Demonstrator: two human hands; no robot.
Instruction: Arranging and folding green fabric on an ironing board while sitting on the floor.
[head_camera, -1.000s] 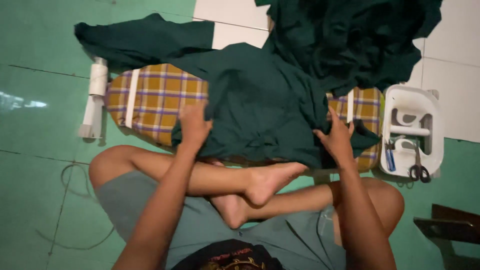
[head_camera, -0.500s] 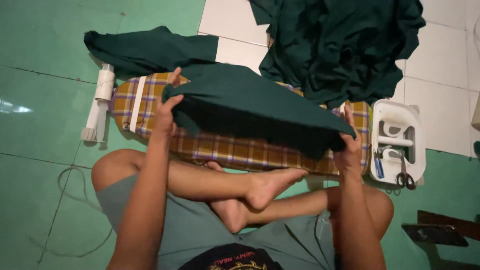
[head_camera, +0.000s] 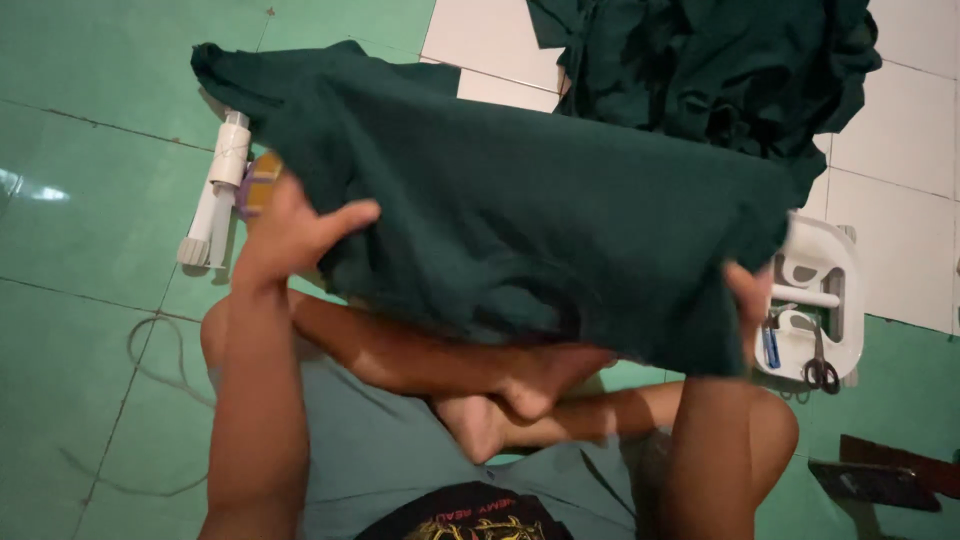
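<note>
Left hand (head_camera: 290, 225) is clamped on the near-left edge of the dark green cloth (head_camera: 540, 230), thumb on top pointing to 2 o'clock, fingers hidden under the fabric. Right hand (head_camera: 750, 300) pinches the cloth's near-right corner at approx 4 o'clock; only a few fingers show, rest covered. We hold the cloth lifted and spread between both hands, over our crossed legs (head_camera: 480, 385); its far-left corner trails toward 10 o'clock across the green floor tiles (head_camera: 90, 200).

Edges & room: cloth's near hem hangs just above the feet. At 12–1 o'clock a pile of more green fabric (head_camera: 720, 60) lies on the white tiles (head_camera: 900, 130), touching or overlapping the held cloth's far-right edge, can't tell which. At 3 o'clock, just beside the right hand, a white tray (head_camera: 845, 270) w/ scissors (head_camera: 820, 370). At 9 o'clock a white roll-shaped object (head_camera: 215, 195) near the left hand. Open floor lies to the left, w/ a thin cord (head_camera: 150, 340) at 8 o'clock.
</note>
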